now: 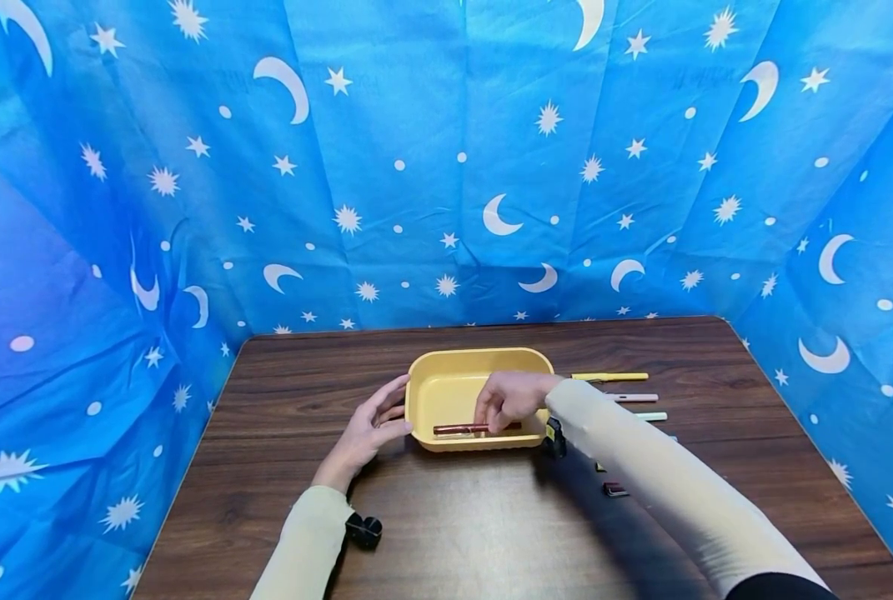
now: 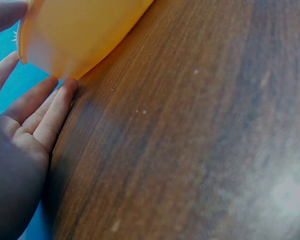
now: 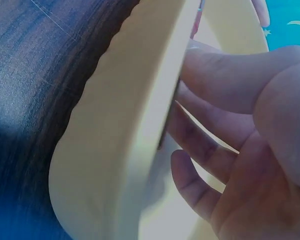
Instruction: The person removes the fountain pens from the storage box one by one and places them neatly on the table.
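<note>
A yellow rectangular tub (image 1: 446,361) stands on the wooden table. My left hand (image 1: 368,433) rests against the tub's left end, fingers fairly straight and spread along the outside wall, as the left wrist view also shows. Over the tub's front right part, my right hand (image 1: 512,398) pinches a dark red pen (image 1: 449,430) between thumb and fingers. The pen lies lengthwise along the inside of the front wall. In the right wrist view the tub's wall (image 3: 105,125) hides most of the pen. Whether it touches the tub's floor I cannot tell.
Right of the tub lie a yellow pen (image 1: 619,377), a pale pink pen (image 1: 637,398) and a pale green pen (image 1: 652,416), partly behind my right sleeve. A small dark red piece with a clip (image 1: 615,490) lies nearer. A blue curtain (image 1: 416,167) surrounds the table (image 1: 303,358).
</note>
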A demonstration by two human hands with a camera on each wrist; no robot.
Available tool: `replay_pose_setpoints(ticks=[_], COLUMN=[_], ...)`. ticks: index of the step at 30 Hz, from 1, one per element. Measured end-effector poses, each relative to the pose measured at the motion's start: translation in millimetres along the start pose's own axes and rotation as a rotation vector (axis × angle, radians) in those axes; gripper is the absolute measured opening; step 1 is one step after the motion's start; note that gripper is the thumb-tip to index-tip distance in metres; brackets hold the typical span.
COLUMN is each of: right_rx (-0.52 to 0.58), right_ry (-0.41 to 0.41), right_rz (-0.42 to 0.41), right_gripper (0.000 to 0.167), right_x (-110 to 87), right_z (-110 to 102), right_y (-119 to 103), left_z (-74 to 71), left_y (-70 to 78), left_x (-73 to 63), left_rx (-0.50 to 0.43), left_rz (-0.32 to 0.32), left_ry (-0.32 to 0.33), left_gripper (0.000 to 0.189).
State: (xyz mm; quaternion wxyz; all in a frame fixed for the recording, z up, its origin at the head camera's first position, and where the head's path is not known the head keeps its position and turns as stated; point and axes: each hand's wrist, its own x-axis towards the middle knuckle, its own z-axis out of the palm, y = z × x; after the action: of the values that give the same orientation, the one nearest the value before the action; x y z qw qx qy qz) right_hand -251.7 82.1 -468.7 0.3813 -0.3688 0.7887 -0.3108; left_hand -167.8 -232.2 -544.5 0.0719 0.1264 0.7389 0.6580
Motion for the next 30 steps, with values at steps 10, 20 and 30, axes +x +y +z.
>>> replay_pose_setpoints(ticks=[10, 20, 30], right_rx=[0.031, -0.033, -0.009], right_ry=[0.044, 0.169, 0.262], right_rz=[-0.058, -0.139, -0.164], right_gripper=[0.021, 0.016, 0.014], right_x=[-12.0, -17.6, -24.9], right_z=[-8, -9, -8], right_y=[-1, 5, 5], left_z=[0.0, 0.9, 1.4], left_y=[0.9, 4.0, 5.6], left_x=[-0.6, -0.8, -0.7], left_rx=[-0.003, -0.010, -0.003], left_rz=[0.001, -0.011, -0.016], left_ry=[0.005, 0.006, 0.008], left_gripper=[0.077, 0.077, 0.077])
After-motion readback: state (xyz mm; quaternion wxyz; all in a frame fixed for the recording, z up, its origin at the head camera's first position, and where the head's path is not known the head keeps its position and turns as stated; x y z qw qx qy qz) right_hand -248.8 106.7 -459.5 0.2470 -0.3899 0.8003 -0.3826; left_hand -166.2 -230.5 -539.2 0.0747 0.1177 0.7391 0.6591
